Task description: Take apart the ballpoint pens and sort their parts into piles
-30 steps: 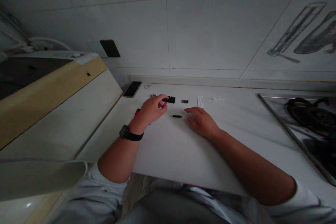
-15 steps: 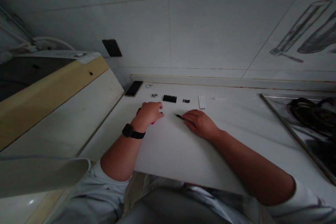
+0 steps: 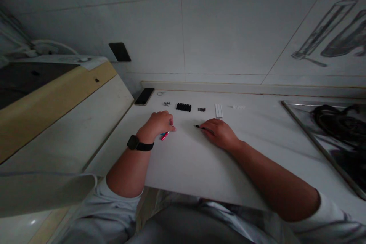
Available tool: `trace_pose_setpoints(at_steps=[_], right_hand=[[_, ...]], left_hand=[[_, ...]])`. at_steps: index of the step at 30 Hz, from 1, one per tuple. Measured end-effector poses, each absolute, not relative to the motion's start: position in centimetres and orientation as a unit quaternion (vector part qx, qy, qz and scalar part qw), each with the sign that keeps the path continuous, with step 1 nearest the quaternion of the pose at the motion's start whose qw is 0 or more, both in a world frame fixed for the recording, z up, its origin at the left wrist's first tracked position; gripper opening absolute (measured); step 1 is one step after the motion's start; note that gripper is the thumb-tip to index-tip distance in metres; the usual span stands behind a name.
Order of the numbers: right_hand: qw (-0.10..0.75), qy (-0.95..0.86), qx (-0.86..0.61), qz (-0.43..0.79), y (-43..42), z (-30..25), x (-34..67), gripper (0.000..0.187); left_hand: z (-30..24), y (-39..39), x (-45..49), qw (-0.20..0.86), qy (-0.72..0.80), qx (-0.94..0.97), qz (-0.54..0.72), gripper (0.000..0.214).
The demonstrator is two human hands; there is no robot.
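My left hand, a black watch on its wrist, rests on the white countertop with its fingers curled over a small red tool whose end sticks out below them. To its right lies my right hand, fingers closed on a thin black pen-like piece that pokes out to the left. Behind the hands, in a row near the wall, lie a few small screws, a black ribbed part, a small dark piece and a white strip.
A dark phone lies at the counter's back left corner. A metal sink with dark items in it takes up the right side. A wood-edged appliance stands at the left. The tiled wall rises behind.
My left hand left the black ribbed part in the back row, drew back toward me and now covers the red tool. My right hand closed on the thin black piece.
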State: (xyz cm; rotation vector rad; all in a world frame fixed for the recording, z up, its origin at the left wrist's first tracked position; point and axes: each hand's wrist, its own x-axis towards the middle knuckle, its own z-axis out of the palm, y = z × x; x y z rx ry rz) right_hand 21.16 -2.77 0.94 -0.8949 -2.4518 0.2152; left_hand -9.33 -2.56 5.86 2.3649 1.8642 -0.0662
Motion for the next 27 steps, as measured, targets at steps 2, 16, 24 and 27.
trace_pose_setpoints(at_steps=[2,16,24,27], right_hand=[[0.26,-0.904,-0.33,0.079,-2.8,0.9,21.2,0.024],[0.27,-0.893,-0.344,0.104,-2.8,0.9,21.7,0.025],[0.29,-0.88,-0.354,0.131,-2.9,1.0,22.0,0.025],[0.309,-0.865,-0.363,0.16,-2.9,1.0,21.9,0.024]], left_hand=[[5.9,-2.7,-9.2,0.063,0.616,0.784,-0.037,0.021],[4.2,-1.2,-9.3,0.018,0.642,0.765,0.035,0.019],[4.1,-1.1,-9.8,0.021,0.653,0.755,0.047,0.018],[4.5,-1.2,-9.7,0.022,0.661,0.749,0.049,0.022]])
